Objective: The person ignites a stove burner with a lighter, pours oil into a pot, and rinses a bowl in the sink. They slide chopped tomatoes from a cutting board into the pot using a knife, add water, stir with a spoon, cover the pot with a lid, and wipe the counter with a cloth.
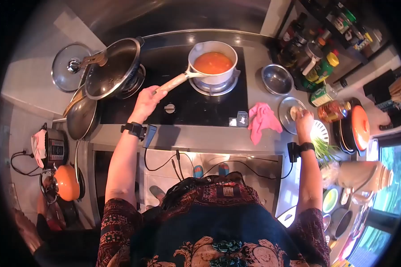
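Observation:
My left hand (148, 103) is closed around the light handle of a white saucepan (213, 79). Orange-red soup (212, 63) fills part of the pan, which sits over the right burner (214, 91) of the black stove. Over on the right, my right hand (304, 121) has its fingers closed on the pale knob of a small glass lid (288, 125), low over the counter. Left of that lid lies a crumpled pink cloth (263, 121). Behind it stands an empty-looking metal bowl (277, 80).
A wok (113, 73) stands on the left burner, near a large glass lid (62, 66) and a frying pan (82, 118). Bottles (327, 66), green onions (324, 149) and an orange-lidded pot (360, 122) crowd the right side. Another person's limb (27, 229) shows at lower left.

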Demonstrator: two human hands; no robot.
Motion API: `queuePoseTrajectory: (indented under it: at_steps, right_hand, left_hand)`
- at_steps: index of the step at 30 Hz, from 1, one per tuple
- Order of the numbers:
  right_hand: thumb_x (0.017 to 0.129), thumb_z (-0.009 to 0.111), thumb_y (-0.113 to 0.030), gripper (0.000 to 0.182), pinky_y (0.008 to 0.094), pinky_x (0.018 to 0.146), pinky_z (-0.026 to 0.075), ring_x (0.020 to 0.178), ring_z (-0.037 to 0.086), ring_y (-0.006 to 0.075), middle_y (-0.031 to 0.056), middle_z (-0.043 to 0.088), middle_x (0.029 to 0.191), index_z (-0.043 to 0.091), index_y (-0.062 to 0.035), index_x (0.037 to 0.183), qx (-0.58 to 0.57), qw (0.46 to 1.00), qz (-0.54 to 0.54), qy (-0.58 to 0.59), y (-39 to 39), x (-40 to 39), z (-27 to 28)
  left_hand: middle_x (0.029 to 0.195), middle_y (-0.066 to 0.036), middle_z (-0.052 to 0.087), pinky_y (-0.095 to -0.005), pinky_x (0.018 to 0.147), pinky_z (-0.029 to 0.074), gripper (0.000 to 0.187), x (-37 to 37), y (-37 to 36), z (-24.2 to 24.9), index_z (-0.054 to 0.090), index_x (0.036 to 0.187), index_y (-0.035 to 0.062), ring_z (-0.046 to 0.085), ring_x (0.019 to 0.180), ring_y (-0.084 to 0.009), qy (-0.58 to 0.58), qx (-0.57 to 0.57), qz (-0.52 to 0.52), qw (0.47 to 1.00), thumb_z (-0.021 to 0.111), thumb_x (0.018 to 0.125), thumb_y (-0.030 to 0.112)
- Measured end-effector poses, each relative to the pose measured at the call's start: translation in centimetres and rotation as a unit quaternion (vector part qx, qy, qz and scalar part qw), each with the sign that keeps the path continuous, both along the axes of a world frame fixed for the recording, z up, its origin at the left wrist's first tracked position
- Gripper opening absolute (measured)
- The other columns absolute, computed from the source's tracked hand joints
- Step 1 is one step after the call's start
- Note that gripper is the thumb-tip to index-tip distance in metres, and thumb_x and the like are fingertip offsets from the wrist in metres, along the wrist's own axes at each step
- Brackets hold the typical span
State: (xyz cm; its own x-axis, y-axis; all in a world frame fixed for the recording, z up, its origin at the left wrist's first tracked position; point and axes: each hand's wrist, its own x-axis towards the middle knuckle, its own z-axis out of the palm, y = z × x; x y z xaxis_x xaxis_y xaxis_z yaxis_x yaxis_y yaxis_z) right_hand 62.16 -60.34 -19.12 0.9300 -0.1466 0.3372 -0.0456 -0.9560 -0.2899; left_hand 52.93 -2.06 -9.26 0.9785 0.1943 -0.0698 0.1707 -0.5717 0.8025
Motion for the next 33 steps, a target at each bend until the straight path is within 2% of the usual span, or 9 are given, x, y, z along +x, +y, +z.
queuePoseTrajectory:
  at_steps: [2,12,21,22,25,26,29,30,33]
  right_hand:
    - [0.086,0.066,-0.03,0.037,0.0485,0.085,0.049,0.093,0.063,0.0427,0.0269,0.067,0.094,0.069,0.0047,0.097,0.011,1.0,0.001,0.007,-0.6,0.7,-0.9]
    - [0.079,0.073,-0.026,0.034,0.0479,0.08,0.051,0.087,0.065,0.0417,0.0259,0.067,0.092,0.071,0.0016,0.098,0.022,0.997,-0.031,0.066,-0.9,1.2,-0.8]
    - [0.082,0.068,-0.026,0.03,0.0493,0.072,0.05,0.076,0.064,0.0416,0.0261,0.065,0.079,0.067,0.0042,0.078,0.014,1.0,0.0,-0.009,-2.4,1.6,-0.4]
    - [0.081,0.067,-0.025,0.03,0.0465,0.065,0.048,0.064,0.062,0.0385,0.0242,0.06,0.067,0.065,0.0047,0.074,0.062,0.997,0.016,-0.039,-1.8,1.0,0.9]
    - [0.083,0.069,-0.027,0.031,0.0395,0.06,0.049,0.058,0.062,0.0254,0.0168,0.063,0.063,0.069,0.0038,0.081,0.088,0.996,0.011,0.02,-1.8,0.2,3.2]
    - [0.082,0.071,-0.024,0.029,0.0355,0.058,0.047,0.057,0.058,0.0165,0.0115,0.062,0.061,0.069,0.005,0.082,0.114,0.993,0.012,0.008,-2.1,0.2,2.8]
    - [0.081,0.069,-0.024,0.029,0.0388,0.056,0.045,0.053,0.056,0.0243,0.0171,0.059,0.059,0.066,0.0041,0.075,0.161,0.986,0.038,-0.001,1.1,-1.8,6.7]
    - [0.081,0.072,-0.024,0.028,0.0368,0.056,0.046,0.054,0.056,0.0201,0.0139,0.061,0.061,0.068,0.0045,0.081,0.182,0.982,0.05,0.016,1.8,-2.0,7.6]
    - [0.08,0.074,-0.022,0.028,0.0349,0.057,0.047,0.057,0.058,0.0181,0.0124,0.063,0.063,0.069,0.0042,0.086,0.178,0.978,0.111,-0.02,3.4,-0.6,8.2]
  left_hand:
    - [0.064,-0.005,0.056,-0.031,0.058,0.042,0.04,-0.2,-0.5,0.3,0.068,0.1,-0.002,0.048,0.06,-0.0122,0.004,0.007,0.015,1.0,0.069,0.089,0.037]
    - [0.067,-0.007,0.057,-0.0327,0.062,0.044,0.043,-0.6,-1.0,-1.0,0.069,0.101,-0.0028,0.051,0.064,-0.0135,-0.053,0.01,0.026,0.998,0.07,0.088,0.038]
    - [0.069,-0.007,0.061,-0.0331,0.062,0.045,0.039,-0.3,-1.1,1.1,0.068,0.101,-0.0028,0.055,0.063,-0.0156,0.004,0.018,0.001,1.0,0.068,0.09,0.035]
    - [0.07,-0.007,0.061,-0.0332,0.063,0.046,0.039,-0.3,-1.1,1.4,0.068,0.101,-0.0028,0.056,0.063,-0.0158,0.013,0.026,0.001,1.0,0.068,0.09,0.034]
    - [0.071,-0.007,0.063,-0.0328,0.064,0.048,0.038,-0.3,-1.2,1.6,0.068,0.102,-0.0022,0.059,0.065,-0.0148,0.019,0.016,0.004,1.0,0.068,0.09,0.034]
    - [0.072,-0.007,0.064,-0.0325,0.064,0.049,0.039,-0.3,-1.2,1.5,0.067,0.103,-0.0019,0.06,0.065,-0.0147,0.016,0.004,0.007,1.0,0.068,0.09,0.034]
    - [0.076,-0.008,0.065,-0.032,0.065,0.051,0.041,-0.4,-1.3,1.1,0.066,0.108,-0.001,0.062,0.067,-0.0146,-0.001,-0.021,0.021,1.0,0.068,0.09,0.036]
    - [0.078,-0.009,0.066,-0.0319,0.065,0.052,0.042,-0.4,-1.2,0.7,0.066,0.109,-0.0007,0.062,0.067,-0.0147,-0.014,-0.021,0.028,0.999,0.068,0.09,0.037]
    - [0.087,-0.012,0.067,-0.0329,0.068,0.053,0.045,-0.2,-0.8,-0.3,0.064,0.113,-0.0003,0.065,0.072,-0.0174,-0.025,-0.02,0.039,0.999,0.066,0.09,0.039]
